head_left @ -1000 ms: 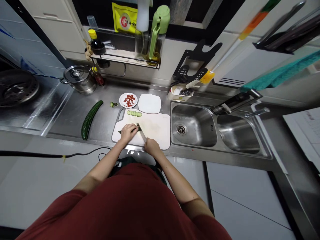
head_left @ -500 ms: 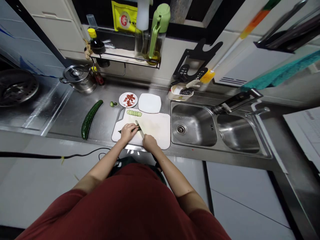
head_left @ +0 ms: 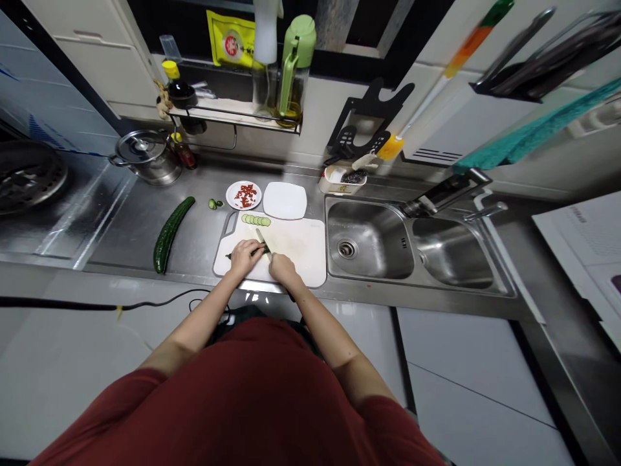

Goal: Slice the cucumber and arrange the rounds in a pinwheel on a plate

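On the white cutting board [head_left: 303, 249], my left hand [head_left: 246, 257] presses down on a dark green cucumber piece [head_left: 229, 256], most of it hidden under the fingers. My right hand [head_left: 282, 267] is closed round the handle of a knife [head_left: 262, 238]. Its blade slants up and left across the board, against the cucumber's right end by my left fingertips. A row of pale green cucumber slices [head_left: 256, 221] lies near the board's far edge. To the left, a whole cucumber [head_left: 171, 236] rests on the steel counter, and small cucumber ends [head_left: 213, 204] lie beyond the board.
Behind the board stand a round plate [head_left: 229, 197] of chopped red pieces and a white square plate [head_left: 285, 200]. A double sink [head_left: 369, 272] adjoins on the right. A lidded pot [head_left: 158, 169] sits back left, below a bottle shelf [head_left: 233, 115].
The view has shifted slightly. The knife blade has tilted a little and my right hand has moved slightly closer to my left hand. My left hand still holds the cucumber down.
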`<move>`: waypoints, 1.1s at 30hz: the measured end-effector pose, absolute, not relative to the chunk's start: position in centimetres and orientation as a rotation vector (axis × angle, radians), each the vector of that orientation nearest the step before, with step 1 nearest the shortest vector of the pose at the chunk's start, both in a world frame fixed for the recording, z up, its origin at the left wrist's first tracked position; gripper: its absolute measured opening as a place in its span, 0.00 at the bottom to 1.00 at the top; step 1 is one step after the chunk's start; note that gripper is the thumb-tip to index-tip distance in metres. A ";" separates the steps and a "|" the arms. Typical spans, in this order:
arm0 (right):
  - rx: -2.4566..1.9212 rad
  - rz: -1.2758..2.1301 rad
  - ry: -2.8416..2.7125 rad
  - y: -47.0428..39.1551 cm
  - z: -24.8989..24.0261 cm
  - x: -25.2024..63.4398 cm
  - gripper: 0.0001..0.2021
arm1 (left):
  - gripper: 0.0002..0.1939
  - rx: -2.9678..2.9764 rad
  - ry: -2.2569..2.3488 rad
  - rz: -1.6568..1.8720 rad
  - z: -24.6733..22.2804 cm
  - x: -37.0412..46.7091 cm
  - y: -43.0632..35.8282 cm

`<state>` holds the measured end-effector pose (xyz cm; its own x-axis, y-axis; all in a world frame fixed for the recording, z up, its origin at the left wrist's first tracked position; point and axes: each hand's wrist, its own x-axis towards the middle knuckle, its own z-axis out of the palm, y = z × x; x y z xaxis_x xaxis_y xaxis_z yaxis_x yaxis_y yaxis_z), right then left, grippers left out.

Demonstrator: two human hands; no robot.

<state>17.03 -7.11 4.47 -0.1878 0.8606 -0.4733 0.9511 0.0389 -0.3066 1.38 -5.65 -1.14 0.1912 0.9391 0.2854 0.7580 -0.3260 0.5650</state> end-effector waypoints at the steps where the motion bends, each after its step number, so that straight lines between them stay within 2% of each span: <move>1: 1.895 -0.851 2.142 -7.1 4.4 17.0 0.15 | 0.11 2.175 1.607 0.867 -1.1 1.4 -5.6; 19: 1.878 -0.856 2.072 -9.5 4.5 18.2 0.14 | 0.12 2.147 1.646 0.830 -1.4 1.5 -5.6; 33: 1.930 -0.856 2.147 -6.3 3.8 16.3 0.15 | 0.11 2.171 1.630 0.836 -1.4 1.5 -5.5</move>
<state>16.32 -6.30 3.83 -0.1737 0.8732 -0.4554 0.9471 0.0214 -0.3202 1.45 -5.53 -1.45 0.1867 0.9448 0.2694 0.7703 -0.3110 0.5567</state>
